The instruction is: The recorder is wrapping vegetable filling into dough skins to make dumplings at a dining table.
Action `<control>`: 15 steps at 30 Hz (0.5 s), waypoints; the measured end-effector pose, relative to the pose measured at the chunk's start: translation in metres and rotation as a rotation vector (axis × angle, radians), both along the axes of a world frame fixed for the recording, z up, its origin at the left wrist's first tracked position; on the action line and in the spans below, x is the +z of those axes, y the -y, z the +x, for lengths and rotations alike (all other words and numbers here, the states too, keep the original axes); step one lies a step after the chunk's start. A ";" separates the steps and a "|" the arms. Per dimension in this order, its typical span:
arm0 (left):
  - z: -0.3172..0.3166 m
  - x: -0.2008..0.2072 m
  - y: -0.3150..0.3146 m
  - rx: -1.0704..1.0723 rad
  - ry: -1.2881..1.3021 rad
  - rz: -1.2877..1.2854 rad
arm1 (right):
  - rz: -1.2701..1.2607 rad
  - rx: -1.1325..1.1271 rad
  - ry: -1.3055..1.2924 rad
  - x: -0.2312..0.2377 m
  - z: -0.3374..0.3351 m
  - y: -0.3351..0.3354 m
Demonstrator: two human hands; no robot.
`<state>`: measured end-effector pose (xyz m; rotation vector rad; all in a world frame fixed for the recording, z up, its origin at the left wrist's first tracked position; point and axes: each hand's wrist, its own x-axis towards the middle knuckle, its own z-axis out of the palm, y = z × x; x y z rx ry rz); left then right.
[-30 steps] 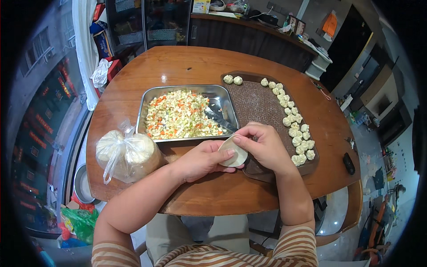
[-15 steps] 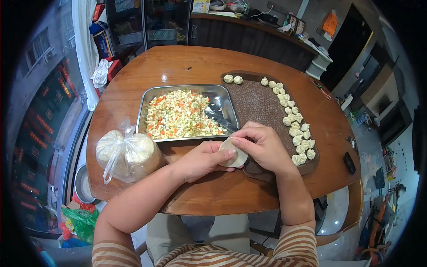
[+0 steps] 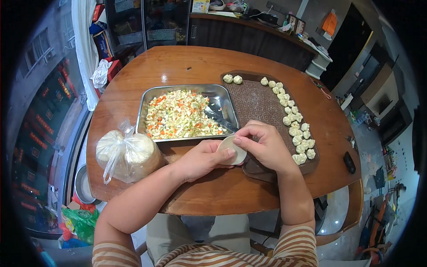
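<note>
A round, pale dumpling wrapper (image 3: 234, 152) is held between my two hands near the table's front edge. My left hand (image 3: 202, 159) supports it from below, thumb lying across its face. With thumb and fingertips my right hand (image 3: 261, 144) pinches its upper right rim. Just beyond stands a metal tray (image 3: 186, 139) of chopped filling (image 3: 182, 115), white, green and orange. A dark-handled utensil (image 3: 219, 119) leans on its right side. Finished dumplings (image 3: 293, 120) line the right side of a brown patterned board (image 3: 255, 104); two more sit at its far left corner.
On the left of the wooden table (image 3: 129, 80) rests a tied clear plastic bag (image 3: 129, 153) holding pale round contents. A small black object (image 3: 349, 163) lies near the right edge, and scissors (image 3: 324, 90) lie farther back. A metal basin (image 3: 83, 184) stands below the table's left side.
The wrapper and my fingers have shifted very slightly, the right hand a touch to the right. Tray, board and dumplings have stayed in place.
</note>
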<state>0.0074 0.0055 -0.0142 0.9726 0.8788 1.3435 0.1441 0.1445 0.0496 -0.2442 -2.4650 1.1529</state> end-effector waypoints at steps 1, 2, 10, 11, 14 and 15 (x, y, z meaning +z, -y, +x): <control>0.001 0.000 0.000 0.003 -0.039 0.006 | 0.011 0.012 -0.003 0.000 0.000 0.000; 0.001 0.001 0.001 0.009 -0.040 -0.015 | 0.024 0.024 -0.003 0.000 0.000 0.000; 0.000 0.004 0.002 0.000 -0.042 -0.043 | -0.022 -0.004 0.021 0.003 0.000 0.004; 0.000 0.004 0.001 0.007 -0.029 -0.030 | -0.014 -0.012 0.024 0.004 0.000 0.002; 0.002 0.003 0.000 0.018 0.002 0.007 | 0.000 -0.022 0.020 0.003 0.001 0.000; 0.001 0.003 0.000 0.014 0.008 0.019 | 0.000 -0.018 0.011 0.003 0.001 0.000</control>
